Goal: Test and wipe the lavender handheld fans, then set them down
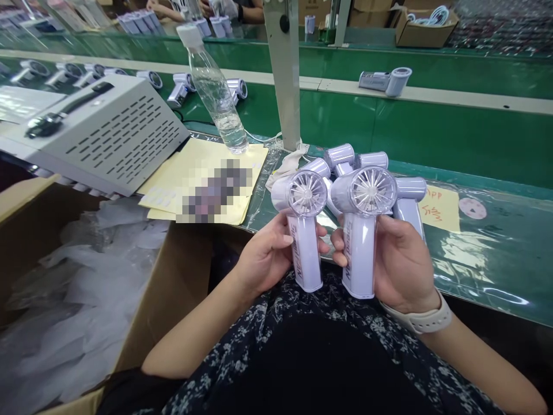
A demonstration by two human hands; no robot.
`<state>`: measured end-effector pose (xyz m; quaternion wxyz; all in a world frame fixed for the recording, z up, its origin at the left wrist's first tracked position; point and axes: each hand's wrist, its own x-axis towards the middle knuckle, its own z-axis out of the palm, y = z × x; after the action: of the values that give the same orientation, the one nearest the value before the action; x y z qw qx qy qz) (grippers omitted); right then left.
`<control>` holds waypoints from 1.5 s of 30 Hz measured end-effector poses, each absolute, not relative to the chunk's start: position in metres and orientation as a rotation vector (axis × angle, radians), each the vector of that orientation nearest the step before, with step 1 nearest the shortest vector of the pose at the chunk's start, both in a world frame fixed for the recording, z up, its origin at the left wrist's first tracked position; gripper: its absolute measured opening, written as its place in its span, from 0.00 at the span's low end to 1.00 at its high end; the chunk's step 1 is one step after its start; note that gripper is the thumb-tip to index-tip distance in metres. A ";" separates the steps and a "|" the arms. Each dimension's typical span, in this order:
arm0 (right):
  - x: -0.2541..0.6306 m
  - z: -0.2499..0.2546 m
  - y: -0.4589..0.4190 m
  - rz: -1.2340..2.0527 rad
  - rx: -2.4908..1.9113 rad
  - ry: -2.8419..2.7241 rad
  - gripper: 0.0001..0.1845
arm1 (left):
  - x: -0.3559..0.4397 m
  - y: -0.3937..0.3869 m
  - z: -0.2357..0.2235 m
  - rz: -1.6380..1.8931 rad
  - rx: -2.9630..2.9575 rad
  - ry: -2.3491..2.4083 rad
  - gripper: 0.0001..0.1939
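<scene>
My left hand is closed round the handle of a pale lilac handheld fan. A second lilac handheld fan is gripped in my right hand, which wears a light watch strap at the wrist. Both fans stand upright side by side, a small gap between them, their round clear grilles facing me. Dark lettering runs down the side of each handle. Just behind them several more lilac fans lie in a group on the bench, partly hidden by the two I hold.
An open carton of clear plastic bags is at my left. A vented grey metal box, yellow papers and a tilted water bottle lie beyond. A post rises before the green conveyor, which carries fans. People work opposite.
</scene>
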<state>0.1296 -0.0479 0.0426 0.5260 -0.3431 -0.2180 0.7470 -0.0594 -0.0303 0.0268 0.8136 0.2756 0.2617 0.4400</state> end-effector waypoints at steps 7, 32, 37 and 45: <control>0.132 0.040 -0.048 1.641 -0.909 -0.552 0.09 | -0.063 -0.029 0.022 0.938 0.674 0.610 0.19; 0.123 0.020 -0.044 1.620 -0.988 -0.395 0.07 | -0.062 -0.029 0.014 0.924 0.786 0.787 0.37; 0.120 0.025 -0.044 1.658 -0.966 -0.342 0.08 | -0.064 -0.030 0.010 0.946 0.774 0.756 0.38; 0.118 0.026 -0.043 1.633 -0.962 -0.421 0.08 | -0.068 -0.031 0.012 0.943 0.810 0.763 0.37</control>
<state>0.1184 -0.0434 0.0261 0.5645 -0.4090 -0.1789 0.6943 -0.0679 -0.0309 0.0121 0.7458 0.3701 0.3484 0.4307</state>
